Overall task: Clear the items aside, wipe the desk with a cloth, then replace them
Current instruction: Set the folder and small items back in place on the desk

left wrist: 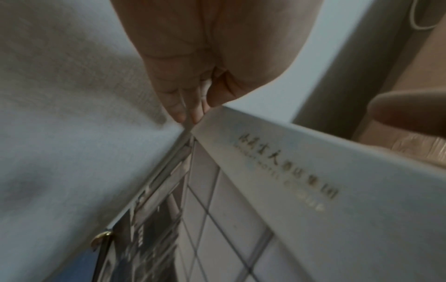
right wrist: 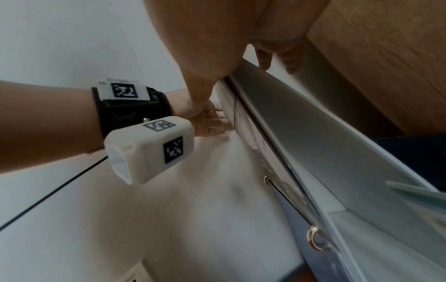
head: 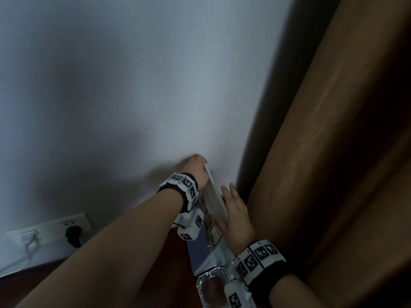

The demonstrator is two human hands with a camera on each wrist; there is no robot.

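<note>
A white folder [head: 219, 202] with printed characters [left wrist: 289, 171] stands upright against the wall, with a clear acrylic sheet [left wrist: 169, 190] in front of it. My left hand [head: 200, 166] pinches their top corner [left wrist: 193, 117] from above. My right hand [head: 233, 207] holds the folder's right edge, thumb on the front face and straight fingers [right wrist: 264, 59] behind it. Under the stand lies the dark wooden desk [head: 169, 270]. No cloth is in view.
A brown curtain [head: 333, 152] hangs close on the right, touching my right hand. A wall socket [head: 73, 232] with a black plug sits low on the left. A clear acrylic block [head: 211, 287] with a brown centre lies by my right wrist. The grey wall [head: 133, 85] fills the rest.
</note>
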